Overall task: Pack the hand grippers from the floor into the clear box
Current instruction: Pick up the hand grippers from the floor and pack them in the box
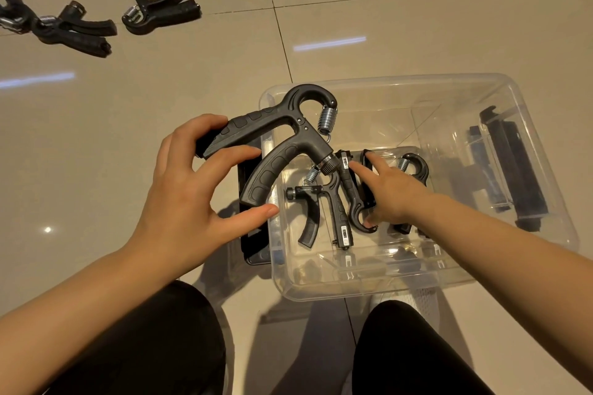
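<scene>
My left hand (189, 192) grips the end of one handle of a black hand gripper (282, 138) with a steel spring, held over the left rim of the clear box (433, 282). My right hand (390, 192) reaches inside the box, its straight fingers touching a gripper (351, 192) on the bottom. Two other grippers lie in the box: one on the left (313, 212), one behind my right hand (415, 165). On the floor at the far left lie loose grippers: one (160, 9), another (77, 30), and a third (9, 0) cut off by the frame edge.
The box stands on a glossy beige tiled floor (353, 9), between my knees (160, 346). Black latches (513, 170) show on the box's right side, and a black piece (253, 244) sits at its left side. Open floor lies beyond the box.
</scene>
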A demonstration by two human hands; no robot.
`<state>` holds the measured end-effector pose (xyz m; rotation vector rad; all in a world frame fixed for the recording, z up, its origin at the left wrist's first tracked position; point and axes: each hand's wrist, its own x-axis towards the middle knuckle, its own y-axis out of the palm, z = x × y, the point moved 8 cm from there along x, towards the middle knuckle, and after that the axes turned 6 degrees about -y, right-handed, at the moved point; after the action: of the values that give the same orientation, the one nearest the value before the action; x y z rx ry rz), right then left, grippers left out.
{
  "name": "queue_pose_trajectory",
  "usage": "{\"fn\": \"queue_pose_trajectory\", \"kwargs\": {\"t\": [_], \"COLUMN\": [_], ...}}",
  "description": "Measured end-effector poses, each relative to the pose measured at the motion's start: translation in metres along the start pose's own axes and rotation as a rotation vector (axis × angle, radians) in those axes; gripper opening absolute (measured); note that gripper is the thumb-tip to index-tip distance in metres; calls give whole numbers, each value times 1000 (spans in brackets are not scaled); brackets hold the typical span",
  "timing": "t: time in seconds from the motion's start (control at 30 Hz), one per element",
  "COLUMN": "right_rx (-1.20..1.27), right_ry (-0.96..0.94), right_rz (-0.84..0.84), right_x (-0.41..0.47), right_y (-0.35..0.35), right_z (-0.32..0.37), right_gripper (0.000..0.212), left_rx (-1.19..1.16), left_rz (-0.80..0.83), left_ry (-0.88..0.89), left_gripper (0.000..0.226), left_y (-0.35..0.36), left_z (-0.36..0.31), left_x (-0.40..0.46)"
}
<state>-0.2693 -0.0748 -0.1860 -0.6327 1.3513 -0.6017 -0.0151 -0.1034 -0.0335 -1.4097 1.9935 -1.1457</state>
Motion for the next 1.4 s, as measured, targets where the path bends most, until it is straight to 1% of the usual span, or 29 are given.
{"fn": "queue_pose_trajectory", "kwargs": {"t": [0.2,0.3,0.33,0.37,0.4,0.43,0.5,0.53,0.57,0.6,0.63,0.67,0.7,0.73,0.8,0.9,0.97,1.07,1.13,1.2,1.3,1.4], "right_rx": [-197,-190,-164,-118,-29,98,417,613,833,1023,1142,1189,1199,1203,1208,1212,1195,1092,989,866,505,-18], "right_ry": [44,43,42,48,58,61,1,-55,-110,-153,-177,-194,-211,-217,-194,-214,-275,-323,-308,-285,-232,-231], "right_rz": [-33,4,14,8,-34,-119,-345,-444,-509,-535,-545,-551,-568,-610,-742,-916,-1011,-1096,-1089,-1011,-854,-743], "right_x": [0,0,-1,-2,-5,-10,-24,-35,-46,-57,-65,-71,-75,-77,-80,-94,-107,-121,-123,-122,-117,-106], "right_y": [-2,-1,-1,-3,-9,-21,-50,-64,-75,-82,-87,-89,-91,-92,-99,-119,-140,-159,-160,-152,-137,-123], "right_z": [-2,-5,-6,-6,-5,-2,10,19,30,41,53,63,73,78,80,70,57,27,9,-3,-9,0], "right_gripper": [107,97,96,97,95,88,64,51,41,37,39,42,39,31,15,10,10,11,15,21,32,36], "left_rx": [-2,-24,-35,-49,-62,-71,-82,-83,-83,-84,-88,-94,-101,-108,-135,-180,-143,-57,16,38,49,43], "left_rz": [2,3,4,2,-1,-2,-3,-4,-7,-12,-17,-21,-25,-29,-31,-18,7,113,180,208,208,201], "left_ry": [4,-5,-10,-13,-15,-16,-23,-25,-26,-27,-32,-39,-46,-55,-79,-61,24,141,194,210,215,207], "left_gripper": [58,58,59,59,59,59,59,60,60,61,63,65,68,71,76,74,69,68,67,61,57,55], "left_y": [1,1,1,1,1,1,2,2,2,2,1,1,2,2,3,5,9,28,45,56,60,60], "left_z": [0,1,1,1,1,1,2,3,3,3,3,2,1,0,-2,-12,-26,-43,-44,-42,-40,-41], "left_x": [0,1,1,0,0,0,1,1,1,1,1,0,0,-1,-1,-3,-4,-5,-7,-9,-9,-9]}}
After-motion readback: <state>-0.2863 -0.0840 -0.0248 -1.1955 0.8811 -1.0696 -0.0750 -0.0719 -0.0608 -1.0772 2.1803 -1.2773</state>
